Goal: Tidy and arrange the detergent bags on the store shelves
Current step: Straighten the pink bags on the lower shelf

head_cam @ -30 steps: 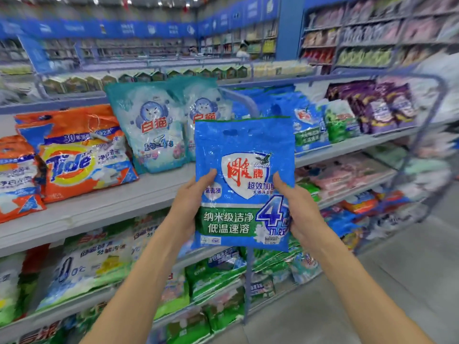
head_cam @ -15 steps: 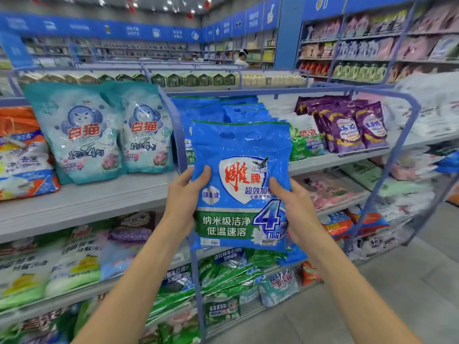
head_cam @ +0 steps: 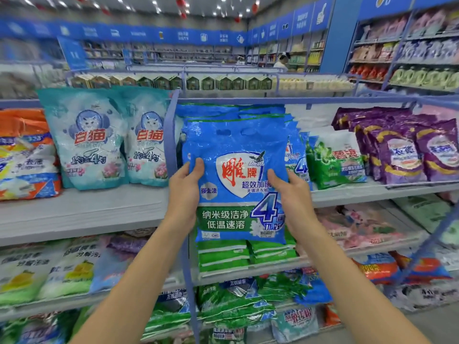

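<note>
Across the grey shelf (head_cam: 99, 209): teal cat-printed bags (head_cam: 92, 137) left, purple bags (head_cam: 397, 145) right, a green bag (head_cam: 332, 160) between. Dead ahead, a blue upright post (head_cam: 170, 135) and a stack of blue bags (head_cam: 223, 111). Held upright before that stack, clear of the shelf: glossy blue detergent bag (head_cam: 236, 150), red lettering, green band below. Clamped at its side edges by left hand (head_cam: 183, 194) and right hand (head_cam: 290, 194), thumbs in front.

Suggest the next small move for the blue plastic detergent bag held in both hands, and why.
Probably ease the blue plastic detergent bag forward against the row of matching blue bags behind it: the left hand and right hand grip its sides, upright, directly in front of that row.
</note>
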Action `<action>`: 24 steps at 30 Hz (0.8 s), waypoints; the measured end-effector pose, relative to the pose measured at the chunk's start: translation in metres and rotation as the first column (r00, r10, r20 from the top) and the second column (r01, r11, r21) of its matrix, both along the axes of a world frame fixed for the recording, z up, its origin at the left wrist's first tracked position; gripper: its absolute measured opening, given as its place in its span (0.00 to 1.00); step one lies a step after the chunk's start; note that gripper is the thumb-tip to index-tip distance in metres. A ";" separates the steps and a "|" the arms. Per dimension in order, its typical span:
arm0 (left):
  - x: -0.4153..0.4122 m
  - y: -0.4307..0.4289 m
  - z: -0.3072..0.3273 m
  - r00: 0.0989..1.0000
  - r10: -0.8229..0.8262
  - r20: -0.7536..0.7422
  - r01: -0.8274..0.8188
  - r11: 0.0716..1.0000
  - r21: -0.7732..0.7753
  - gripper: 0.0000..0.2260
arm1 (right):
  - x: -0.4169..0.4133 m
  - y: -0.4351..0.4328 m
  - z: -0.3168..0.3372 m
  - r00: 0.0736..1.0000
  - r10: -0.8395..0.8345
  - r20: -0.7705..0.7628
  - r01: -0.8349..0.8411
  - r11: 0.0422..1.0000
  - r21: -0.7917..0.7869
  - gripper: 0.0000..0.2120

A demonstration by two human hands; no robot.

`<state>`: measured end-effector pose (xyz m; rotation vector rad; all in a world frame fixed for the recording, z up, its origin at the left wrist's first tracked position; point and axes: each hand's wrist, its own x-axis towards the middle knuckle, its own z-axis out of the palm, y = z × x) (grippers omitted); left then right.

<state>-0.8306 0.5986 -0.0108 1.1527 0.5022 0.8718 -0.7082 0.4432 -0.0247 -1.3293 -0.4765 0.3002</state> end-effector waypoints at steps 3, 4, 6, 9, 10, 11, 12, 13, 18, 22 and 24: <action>0.020 0.016 0.003 0.996 0.079 0.037 -0.080 0.997 0.005 0.08 | 0.024 0.026 0.008 0.998 -0.002 0.067 0.005 0.999 -0.042 0.07; 0.027 0.019 0.004 0.992 0.109 0.057 -0.111 0.994 0.017 0.07 | 0.030 0.035 0.011 0.997 -0.009 0.074 0.013 0.999 -0.047 0.09; 0.040 0.020 0.008 0.978 0.192 0.078 -0.196 0.979 0.048 0.07 | 0.044 0.050 0.017 0.997 -0.015 0.074 0.016 1.000 -0.022 0.08; 0.058 0.022 0.016 0.951 0.298 0.077 -0.305 0.948 0.095 0.09 | 0.062 0.071 0.022 0.997 0.009 0.072 -0.008 1.000 -0.008 0.08; 0.064 0.026 0.019 0.941 0.329 0.083 -0.337 0.934 0.117 0.09 | 0.066 0.079 0.025 0.998 0.012 0.067 -0.012 1.000 -0.002 0.12; 0.070 0.031 0.023 0.929 0.358 0.093 -0.369 0.918 0.146 0.09 | 0.071 0.089 0.025 0.998 0.019 0.060 -0.020 1.000 0.015 0.16; 0.077 0.037 0.026 0.916 0.390 0.093 -0.401 0.897 0.185 0.10 | 0.074 0.096 0.027 0.998 0.036 0.052 -0.037 0.999 0.029 0.19; 0.082 0.044 0.028 0.901 0.428 0.078 -0.434 0.872 0.229 0.10 | 0.077 0.105 0.029 0.997 0.062 0.038 -0.064 0.997 0.041 0.21; 0.101 0.080 0.013 0.806 0.583 -0.104 -0.546 0.800 0.248 0.07 | 0.089 0.144 0.019 0.991 0.131 -0.014 -0.132 0.990 -0.051 0.24; 0.107 0.091 -0.001 0.779 0.603 -0.175 -0.557 0.792 0.249 0.17 | 0.103 0.158 0.007 0.986 0.122 -0.115 -0.136 0.983 -0.123 0.27; 0.106 0.093 0.000 0.790 0.585 -0.183 -0.547 0.808 0.219 0.16 | 0.108 0.159 0.005 0.982 0.137 -0.131 -0.152 0.982 -0.110 0.28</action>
